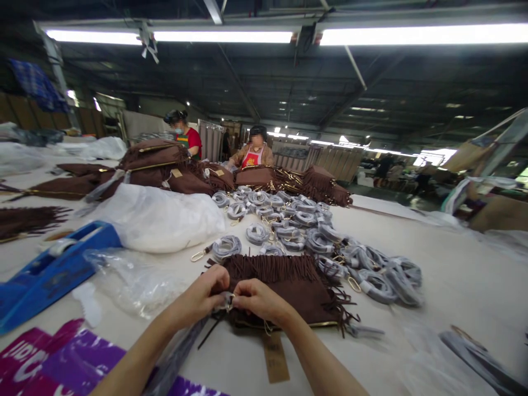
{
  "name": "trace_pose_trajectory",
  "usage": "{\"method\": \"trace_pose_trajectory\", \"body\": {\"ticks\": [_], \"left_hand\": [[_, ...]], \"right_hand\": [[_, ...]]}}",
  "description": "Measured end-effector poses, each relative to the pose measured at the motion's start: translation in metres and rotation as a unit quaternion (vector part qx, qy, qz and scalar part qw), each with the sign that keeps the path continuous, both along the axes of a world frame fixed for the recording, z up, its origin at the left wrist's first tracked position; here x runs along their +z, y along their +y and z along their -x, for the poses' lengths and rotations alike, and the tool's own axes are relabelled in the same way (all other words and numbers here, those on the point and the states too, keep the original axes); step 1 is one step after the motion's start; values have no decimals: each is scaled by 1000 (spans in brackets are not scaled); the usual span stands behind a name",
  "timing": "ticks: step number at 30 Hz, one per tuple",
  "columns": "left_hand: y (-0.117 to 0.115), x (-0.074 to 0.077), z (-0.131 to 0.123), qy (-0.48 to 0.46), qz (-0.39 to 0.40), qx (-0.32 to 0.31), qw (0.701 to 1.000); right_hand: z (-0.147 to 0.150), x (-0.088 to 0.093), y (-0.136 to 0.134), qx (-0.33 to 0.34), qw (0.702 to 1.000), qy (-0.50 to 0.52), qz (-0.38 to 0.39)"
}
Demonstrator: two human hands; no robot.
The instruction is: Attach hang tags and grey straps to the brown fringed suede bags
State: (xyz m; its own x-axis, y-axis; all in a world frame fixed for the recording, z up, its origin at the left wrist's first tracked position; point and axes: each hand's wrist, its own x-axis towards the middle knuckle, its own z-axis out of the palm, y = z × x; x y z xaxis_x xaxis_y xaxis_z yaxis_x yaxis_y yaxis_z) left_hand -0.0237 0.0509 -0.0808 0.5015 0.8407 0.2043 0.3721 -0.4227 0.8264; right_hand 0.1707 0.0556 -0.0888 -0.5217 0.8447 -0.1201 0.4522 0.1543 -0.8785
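Observation:
A brown fringed bag (284, 294) lies on the table in front of me, its gold zipper along the near edge. At its near left corner, my left hand (210, 291) pinches a bit of clear plastic wrap (226, 300). Right beside it, my right hand (259, 300) is closed in a pinch against the same small spot; the fingers hide what is in it. A grey plastic-wrapped strip (181, 349) runs from under my left hand toward me. From the bag's near edge a tan paper tag (276, 360) hangs on a string.
Coiled grey straps (297, 220) with gold clips spread beyond the bag. Brown bags (157, 165) are piled farther back, near two co-workers. To the left are a blue tape dispenser (61, 269), white plastic (157, 214) and purple packaging (74, 363). Another grey strap (478, 357) lies right.

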Motion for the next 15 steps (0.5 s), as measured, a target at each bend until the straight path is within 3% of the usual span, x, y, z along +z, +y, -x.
{"method": "trace_pose_trajectory", "body": {"ticks": [3,10,15], "left_hand": [[-5,8,4,53,-78,-21,995],[-13,9,12,231,-80,-58,968],[-18,3,-2,304,-131,-3,943]], "right_hand": [[2,-3,0,-17,1000,-11,0],[6,-10,-7,-47,995,-41,-76],[4,-10,-9,-56,994,-52,-81]]}}
